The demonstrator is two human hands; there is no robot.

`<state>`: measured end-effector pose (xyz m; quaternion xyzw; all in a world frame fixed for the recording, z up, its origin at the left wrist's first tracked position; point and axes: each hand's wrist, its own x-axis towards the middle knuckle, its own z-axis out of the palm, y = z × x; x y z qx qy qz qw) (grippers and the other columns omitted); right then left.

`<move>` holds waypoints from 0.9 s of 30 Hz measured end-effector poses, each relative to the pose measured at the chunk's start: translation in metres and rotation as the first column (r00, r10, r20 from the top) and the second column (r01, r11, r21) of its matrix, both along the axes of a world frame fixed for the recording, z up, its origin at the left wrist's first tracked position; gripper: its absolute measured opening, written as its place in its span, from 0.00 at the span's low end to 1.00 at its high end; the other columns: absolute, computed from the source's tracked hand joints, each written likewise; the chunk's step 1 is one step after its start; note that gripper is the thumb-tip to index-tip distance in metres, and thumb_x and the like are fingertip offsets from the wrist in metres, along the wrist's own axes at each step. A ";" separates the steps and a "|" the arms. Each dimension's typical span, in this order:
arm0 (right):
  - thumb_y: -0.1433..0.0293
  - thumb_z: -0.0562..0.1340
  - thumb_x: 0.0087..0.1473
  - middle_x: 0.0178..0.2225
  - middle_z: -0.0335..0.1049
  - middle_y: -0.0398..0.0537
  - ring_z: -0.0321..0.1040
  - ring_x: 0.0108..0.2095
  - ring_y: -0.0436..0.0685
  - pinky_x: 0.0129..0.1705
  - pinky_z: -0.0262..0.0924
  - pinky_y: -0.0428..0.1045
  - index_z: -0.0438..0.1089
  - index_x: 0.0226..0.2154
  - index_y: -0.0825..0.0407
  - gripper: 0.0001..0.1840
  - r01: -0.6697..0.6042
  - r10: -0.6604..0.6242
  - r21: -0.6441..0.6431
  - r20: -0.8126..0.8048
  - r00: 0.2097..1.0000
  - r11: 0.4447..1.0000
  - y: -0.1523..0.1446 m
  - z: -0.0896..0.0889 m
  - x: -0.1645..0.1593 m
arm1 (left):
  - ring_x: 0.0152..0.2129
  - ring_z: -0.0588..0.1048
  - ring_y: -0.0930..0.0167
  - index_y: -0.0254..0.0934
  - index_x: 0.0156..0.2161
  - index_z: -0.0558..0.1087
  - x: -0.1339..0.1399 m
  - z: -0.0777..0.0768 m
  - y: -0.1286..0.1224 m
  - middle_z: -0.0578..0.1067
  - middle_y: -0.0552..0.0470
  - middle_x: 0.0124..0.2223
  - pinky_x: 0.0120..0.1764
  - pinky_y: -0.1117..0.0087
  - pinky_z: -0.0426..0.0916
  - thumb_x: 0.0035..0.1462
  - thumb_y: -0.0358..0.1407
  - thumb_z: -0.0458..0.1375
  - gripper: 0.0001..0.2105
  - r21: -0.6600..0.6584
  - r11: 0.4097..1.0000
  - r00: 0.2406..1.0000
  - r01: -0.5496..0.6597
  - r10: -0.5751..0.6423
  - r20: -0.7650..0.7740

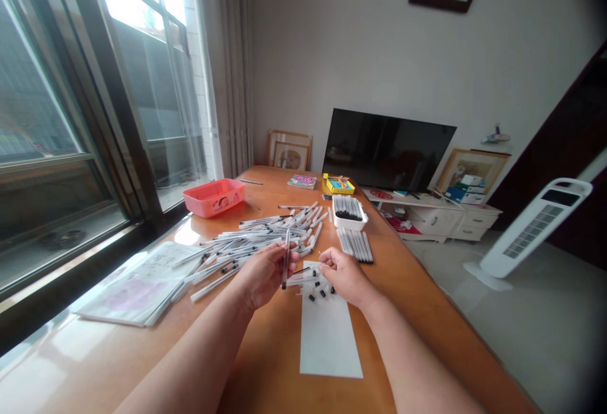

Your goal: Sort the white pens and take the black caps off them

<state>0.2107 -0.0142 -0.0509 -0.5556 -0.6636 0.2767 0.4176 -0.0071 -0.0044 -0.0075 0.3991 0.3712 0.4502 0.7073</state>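
Note:
My left hand (266, 273) is closed around a clear-barrelled pen (286, 256), held nearly upright with its dark end down. To its right, my right hand (345, 273) is pinched over the top of a white paper strip (331, 344). Whatever its fingertips hold is too small to make out. Small black plugs (317, 284) and a few thin pen parts (296, 280) lie on and beside the strip between my hands. A large loose pile of pens (265, 234) spreads beyond my left hand. Past my right hand, a row of pens (355, 245) lies side by side.
A white box (351, 222) of pens stands behind the row. At the back are a yellow box (338, 185) and a booklet (302, 181). A pink basket (214, 199) and stacked papers (137, 287) sit on the left, by the window. The table's edge (441, 303) runs along the right.

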 end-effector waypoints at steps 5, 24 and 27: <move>0.62 0.61 0.57 0.32 0.73 0.45 0.67 0.33 0.54 0.36 0.59 0.47 0.72 0.33 0.50 0.10 0.028 -0.034 0.077 0.079 0.996 0.997 -0.004 0.011 -0.005 | 0.30 0.79 0.71 0.34 0.44 0.69 0.003 0.000 -0.001 0.78 0.43 0.40 0.35 0.71 0.74 0.65 0.30 0.54 0.05 -0.080 0.995 0.990 -0.061 0.070 0.122; 0.53 0.61 0.61 0.26 0.68 0.42 0.55 0.21 0.45 0.23 0.46 0.43 0.71 0.34 0.54 0.20 -0.306 0.163 -0.289 -0.430 0.888 0.907 -0.024 0.024 -0.028 | 0.38 0.80 0.68 0.37 0.44 0.70 0.005 -0.002 -0.004 0.80 0.43 0.47 0.42 0.67 0.74 0.57 0.37 0.66 0.13 0.090 0.993 0.976 -0.080 0.059 0.207; 0.53 0.61 0.61 0.25 0.68 0.42 0.56 0.21 0.46 0.23 0.48 0.43 0.70 0.32 0.53 0.20 -0.224 0.136 -0.221 -0.354 0.925 0.949 -0.022 0.023 -0.026 | 0.37 0.80 0.70 0.37 0.41 0.71 0.005 -0.003 -0.003 0.80 0.44 0.46 0.41 0.71 0.73 0.56 0.37 0.67 0.12 0.091 0.990 0.978 -0.109 0.090 0.187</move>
